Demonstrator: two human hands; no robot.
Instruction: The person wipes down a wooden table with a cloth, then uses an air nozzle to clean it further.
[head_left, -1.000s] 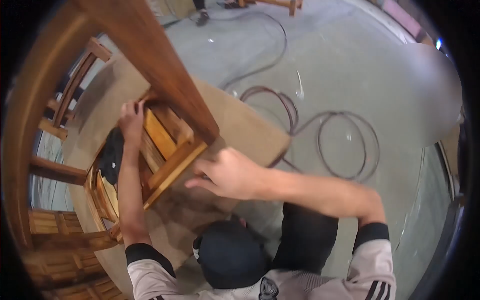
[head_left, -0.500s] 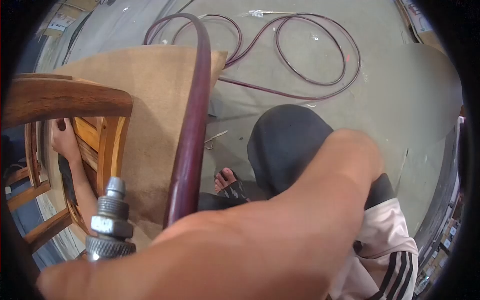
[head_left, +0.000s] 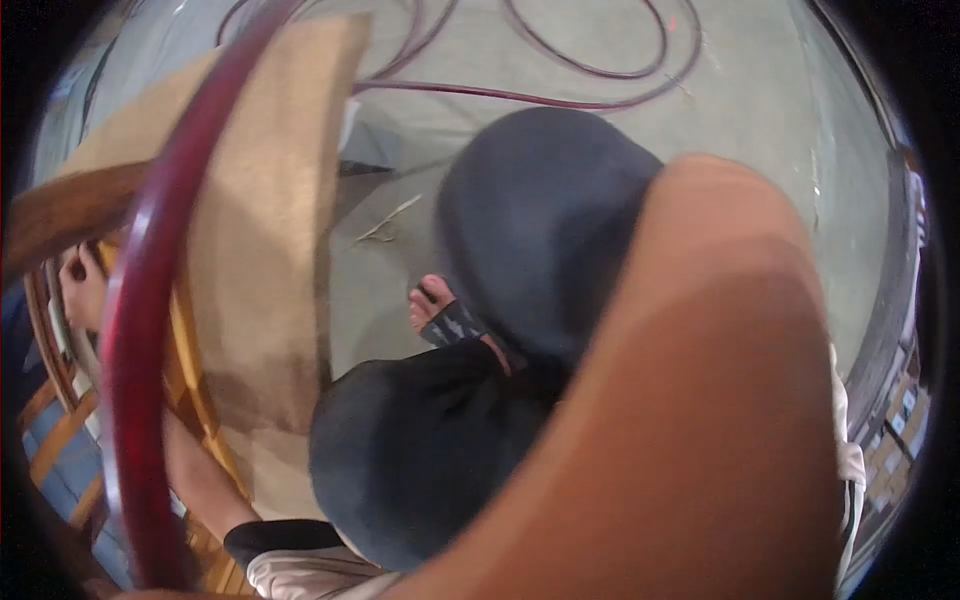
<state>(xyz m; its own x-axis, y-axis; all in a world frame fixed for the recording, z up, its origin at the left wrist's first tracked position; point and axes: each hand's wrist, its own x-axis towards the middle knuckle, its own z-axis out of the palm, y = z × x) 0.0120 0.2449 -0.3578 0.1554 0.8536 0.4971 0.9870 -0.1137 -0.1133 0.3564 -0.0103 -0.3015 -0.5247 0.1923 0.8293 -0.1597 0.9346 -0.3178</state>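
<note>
My left hand (head_left: 83, 290) reaches in among the slats of a brown wooden chair (head_left: 75, 215) at the left edge, its fingers curled on the frame. Across the bottom and right runs my right forearm (head_left: 690, 390), blurred and close to the camera; the hand itself is below the frame. A dark red hose (head_left: 150, 300) arches down in front of the chair towards that side, and its lower end is out of sight. Behind the chair lies a sheet of brown cardboard (head_left: 265, 220).
More of the red hose lies coiled on the grey floor (head_left: 740, 130) at the top. My bent knees (head_left: 540, 220) and a foot (head_left: 432, 300) are in the middle. A bit of straw-like scrap (head_left: 388, 225) lies near the cardboard. Boxes (head_left: 900, 430) stand far right.
The view has tilted and shifted, so the hose has swung left across the chair. The metal hose fitting by my right hand has left the frame. My left hand stays on the chair.
</note>
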